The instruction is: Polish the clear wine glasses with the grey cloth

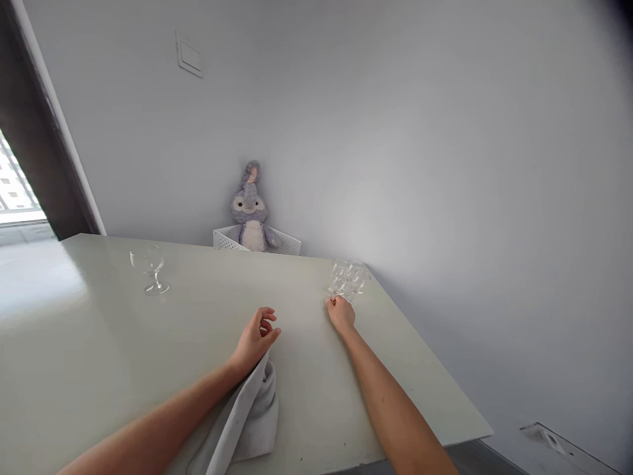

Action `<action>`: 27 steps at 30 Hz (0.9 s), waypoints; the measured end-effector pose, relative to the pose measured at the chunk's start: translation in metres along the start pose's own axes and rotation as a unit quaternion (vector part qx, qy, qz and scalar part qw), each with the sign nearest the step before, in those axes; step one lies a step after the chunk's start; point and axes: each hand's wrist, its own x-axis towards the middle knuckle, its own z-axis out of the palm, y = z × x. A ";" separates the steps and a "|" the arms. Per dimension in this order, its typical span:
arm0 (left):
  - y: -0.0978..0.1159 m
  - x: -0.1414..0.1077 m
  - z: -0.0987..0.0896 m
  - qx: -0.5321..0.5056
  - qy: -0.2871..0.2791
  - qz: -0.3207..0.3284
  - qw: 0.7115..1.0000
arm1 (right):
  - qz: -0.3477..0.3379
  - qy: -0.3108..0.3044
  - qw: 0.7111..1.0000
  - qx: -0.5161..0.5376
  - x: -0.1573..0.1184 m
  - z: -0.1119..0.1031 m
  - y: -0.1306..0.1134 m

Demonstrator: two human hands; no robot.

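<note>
My right hand (341, 314) reaches to the far right part of the table, its fingers closed at the base of the nearest stemmed glass (339, 286). That glass belongs to a tight cluster of clear stemmed glasses (357, 272). Loosely curled, with its fingers apart and nothing visible between them, my left hand (261, 333) hovers over or rests on the middle of the table. A crumpled grey cloth (257, 415) lies just below my left wrist, partly hidden by the forearm. Farther left, a single clear stemmed glass (155, 270) stands upright.
The pale glossy table (306, 369) ends at a slanting right edge near the wall. Beyond its back edge, a plush toy (254, 231) sits in a white perforated basket (289, 244). A light switch (190, 56) is on the wall, and a dark door frame (44, 125) stands at left.
</note>
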 end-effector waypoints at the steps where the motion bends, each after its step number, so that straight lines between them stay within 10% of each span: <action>1: -0.001 0.000 0.000 -0.001 -0.002 -0.002 1.000 | 0.004 -0.001 1.000 -0.002 0.002 0.000 0.001; 17: -0.003 0.002 -0.003 -0.018 -0.006 -0.019 1.000 | 0.043 0.004 0.999 0.003 0.019 -0.006 0.016; 23: 0.002 0.002 -0.004 -0.076 0.043 -0.018 0.996 | 0.025 0.028 0.998 0.046 -0.018 -0.023 0.014; 27: 0.005 0.003 -0.004 -0.103 0.113 0.002 0.988 | -0.132 -0.033 0.971 0.194 -0.064 -0.025 -0.022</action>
